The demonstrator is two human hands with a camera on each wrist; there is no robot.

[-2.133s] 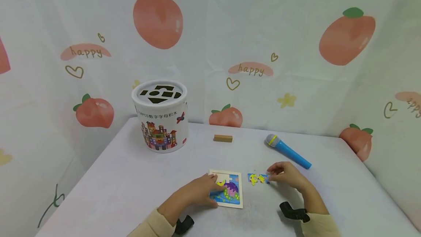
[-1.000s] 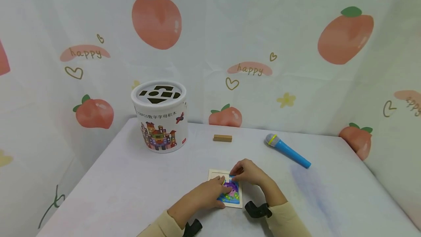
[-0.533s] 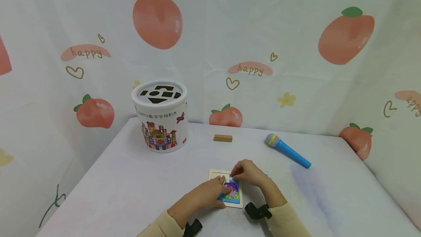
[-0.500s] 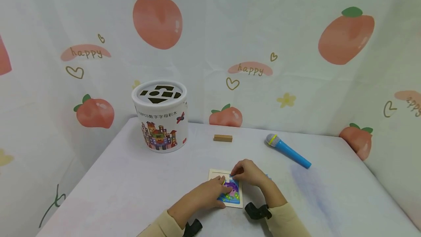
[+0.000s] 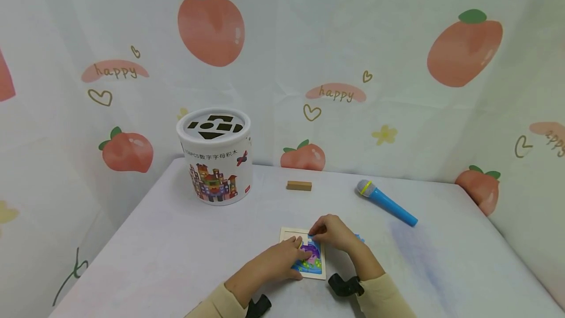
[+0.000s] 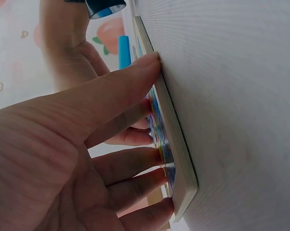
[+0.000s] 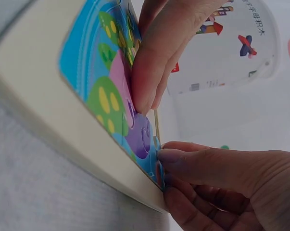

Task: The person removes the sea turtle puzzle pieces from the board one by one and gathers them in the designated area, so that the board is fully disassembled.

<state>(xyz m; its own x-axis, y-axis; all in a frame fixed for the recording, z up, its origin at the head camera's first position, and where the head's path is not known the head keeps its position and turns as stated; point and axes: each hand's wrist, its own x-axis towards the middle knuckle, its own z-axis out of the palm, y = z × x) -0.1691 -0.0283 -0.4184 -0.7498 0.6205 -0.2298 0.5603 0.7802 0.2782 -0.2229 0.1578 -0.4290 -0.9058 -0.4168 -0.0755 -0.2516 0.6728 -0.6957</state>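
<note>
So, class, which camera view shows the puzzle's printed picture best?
The right wrist view: the puzzle is close, its printed shapes large and clear. The head view shows it small, partly covered by the left hand; the left wrist view shows it nearly edge-on.

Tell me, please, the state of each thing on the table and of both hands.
Jigsaw puzzle: lying flat, incomplete, far left bare.
Left hand: spread, resting on the puzzle.
Right hand: pinching at the puzzle's far right corner.
Loose puzzle piece: mostly hidden behind the right hand.
Block bucket: upright, lid on.
Wooden block: lying flat.
Toy microphone: lying down.
</note>
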